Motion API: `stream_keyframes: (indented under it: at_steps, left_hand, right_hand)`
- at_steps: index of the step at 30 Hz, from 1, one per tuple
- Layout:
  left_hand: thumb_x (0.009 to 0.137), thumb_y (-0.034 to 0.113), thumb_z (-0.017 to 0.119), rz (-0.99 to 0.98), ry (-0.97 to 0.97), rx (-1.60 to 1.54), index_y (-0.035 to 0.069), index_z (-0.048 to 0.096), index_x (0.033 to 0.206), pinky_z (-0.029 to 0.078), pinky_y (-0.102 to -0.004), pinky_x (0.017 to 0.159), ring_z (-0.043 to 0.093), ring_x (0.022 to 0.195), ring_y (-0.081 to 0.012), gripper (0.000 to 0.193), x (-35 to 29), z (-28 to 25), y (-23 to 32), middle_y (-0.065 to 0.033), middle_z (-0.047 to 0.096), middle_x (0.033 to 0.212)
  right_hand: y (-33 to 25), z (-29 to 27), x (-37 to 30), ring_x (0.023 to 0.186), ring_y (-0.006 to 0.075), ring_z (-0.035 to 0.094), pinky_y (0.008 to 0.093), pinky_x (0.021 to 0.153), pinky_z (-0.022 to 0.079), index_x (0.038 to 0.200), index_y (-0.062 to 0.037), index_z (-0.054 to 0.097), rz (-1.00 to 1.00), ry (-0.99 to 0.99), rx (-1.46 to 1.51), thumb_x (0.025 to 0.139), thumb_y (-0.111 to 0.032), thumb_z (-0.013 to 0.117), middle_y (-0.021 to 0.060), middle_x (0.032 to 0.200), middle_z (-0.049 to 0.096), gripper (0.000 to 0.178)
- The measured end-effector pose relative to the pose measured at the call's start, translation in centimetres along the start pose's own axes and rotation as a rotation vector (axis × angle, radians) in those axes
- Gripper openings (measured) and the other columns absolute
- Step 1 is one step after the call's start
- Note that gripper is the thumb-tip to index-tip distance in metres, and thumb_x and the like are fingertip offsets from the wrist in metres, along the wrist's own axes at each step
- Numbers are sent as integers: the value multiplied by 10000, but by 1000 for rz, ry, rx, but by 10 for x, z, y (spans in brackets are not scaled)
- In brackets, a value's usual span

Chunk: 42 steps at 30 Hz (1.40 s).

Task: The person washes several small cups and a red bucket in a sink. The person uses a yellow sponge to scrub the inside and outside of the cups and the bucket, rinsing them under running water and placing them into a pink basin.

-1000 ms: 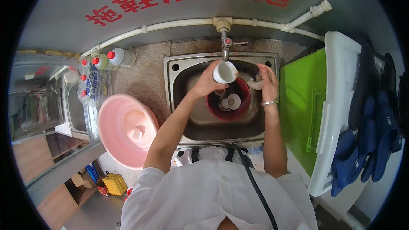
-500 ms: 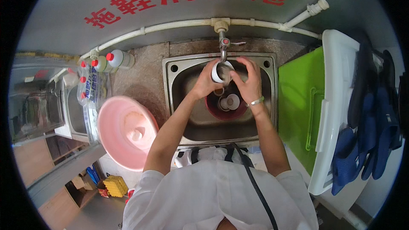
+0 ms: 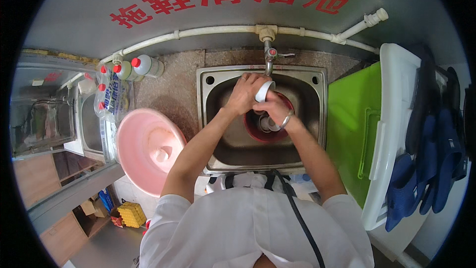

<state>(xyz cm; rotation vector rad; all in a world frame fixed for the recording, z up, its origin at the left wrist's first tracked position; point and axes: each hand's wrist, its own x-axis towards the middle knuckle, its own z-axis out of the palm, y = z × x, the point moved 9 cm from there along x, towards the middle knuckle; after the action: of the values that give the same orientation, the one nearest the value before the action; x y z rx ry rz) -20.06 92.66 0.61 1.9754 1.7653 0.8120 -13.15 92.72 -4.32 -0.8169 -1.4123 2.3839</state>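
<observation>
My left hand (image 3: 244, 92) is wrapped round a small white cup (image 3: 265, 91), tipped on its side under the tap. Beside the cup's rim, my right hand (image 3: 273, 109) is bent with its fingers curled towards it, partly hidden; whether it grips the cup is hard to make out. Below both hands a dark red basin (image 3: 271, 139) sits in the steel sink (image 3: 233, 154), with a few small cups (image 3: 264, 123) inside, partly covered by my right hand. The metal tap (image 3: 270, 57) stands just beyond the cup.
At the left is a pink tub (image 3: 130, 139) with a small white item (image 3: 161, 155) in it. Red-capped bottles (image 3: 148, 65) stand behind it. A green and white bin (image 3: 354, 119) borders the sink's right side, with blue slippers (image 3: 400, 181) hanging beyond. A pipe (image 3: 218, 31) runs along the wall.
The cup has turned from mouth-up, with both hands around it, onto its side. My right hand has come down and inwards, over the basin. The whole view has shifted slightly.
</observation>
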Motion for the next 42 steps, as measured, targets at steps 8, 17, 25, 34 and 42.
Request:
stream_keyframes:
  at_steps: [8,17,25,34,42]
  left_hand:
    - [489,100,724,-268,-459,-527,48,476,1132,429,-349,847,546,947,-274,691,17,12,-25,-148,558,1024]
    - [508,222,782,-218,-183,-27,48,430,1145,432,-413,853,540,981,-363,748,23,8,-30,-181,543,1087]
    - [565,252,748,-338,-239,46,27,476,1143,486,-370,773,600,915,-305,677,11,26,-38,-180,620,976]
    - [566,260,777,-587,-569,-926,44,472,1137,506,-318,711,605,811,-188,683,-9,35,-43,-74,614,890]
    - [626,196,734,-495,-552,-1016,27,521,956,496,-276,638,571,717,-143,428,-9,38,-45,-59,594,806]
  right_hand:
    - [-27,-5,13,1071,330,480,485,959,329,1078,-10,543,-342,-103,-1461,691,-272,644,175,1132,529,478]
    - [-9,-27,28,915,176,568,336,891,390,1098,-51,539,-164,279,-249,860,-274,531,45,1013,594,326]
    - [-16,-56,38,646,160,542,279,651,432,980,-16,589,50,434,-634,873,-385,524,80,683,611,390]
    - [-41,-33,23,630,142,534,299,611,447,907,-2,609,-326,184,-564,828,-305,620,116,706,604,314]
    - [-32,-44,21,625,218,573,351,617,439,956,11,586,-259,368,-708,812,-414,601,174,715,597,449]
